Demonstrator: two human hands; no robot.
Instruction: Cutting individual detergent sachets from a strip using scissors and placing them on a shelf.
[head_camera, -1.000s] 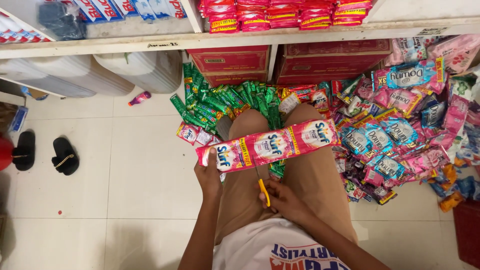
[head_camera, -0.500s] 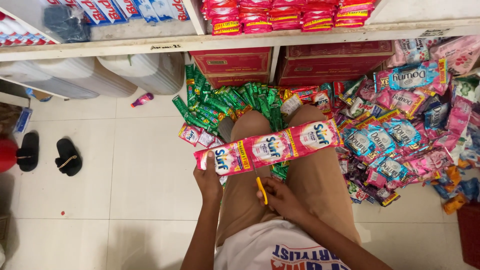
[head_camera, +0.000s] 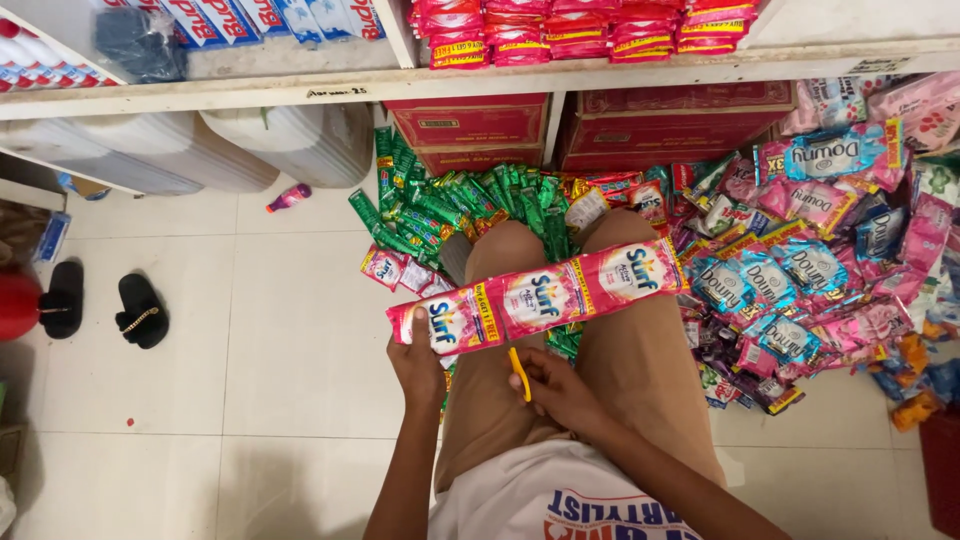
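Holding a pink sachet strip (head_camera: 540, 297) across both knees, tilted up to the right; left hand (head_camera: 418, 362) pinches its left end, thumb on top. Right hand (head_camera: 556, 388) closed round a small yellow tool (head_camera: 519, 373), w/ tip just below strip's lower edge; can't tell what kind. Beyond knees: green sachet pile (head_camera: 450, 205) on tile floor (head_camera: 270, 330). To the right: pink/blue sachet heap (head_camera: 820, 270). Black sandals (head_camera: 105, 305) well apart, far left. Red cartons (head_camera: 470, 125) under shelf (head_camera: 500, 78).
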